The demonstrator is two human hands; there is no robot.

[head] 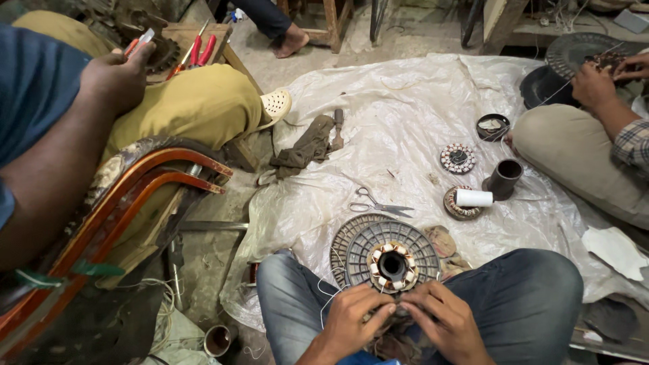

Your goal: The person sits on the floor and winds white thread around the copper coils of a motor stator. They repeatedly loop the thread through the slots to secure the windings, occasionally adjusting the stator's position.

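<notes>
I sit cross-legged in blue jeans. A round motor stator [393, 265] with copper coils wrapped in white insulation rests on a grey ribbed fan cover [358, 243] between my knees. My left hand [353, 318] and my right hand [443, 318] meet at the stator's near edge, fingers pinched on a thin white thread [329, 292] that loops off to the left. What lies under my fingertips is hidden.
Scissors [378, 203], a white thread spool [473, 198] on a second stator, a third stator [458, 158], a dark cup [504, 178] and a rag [304, 149] lie on the plastic sheet [405, 115]. One person sits left on a chair [128, 196]; another works at right [595, 84].
</notes>
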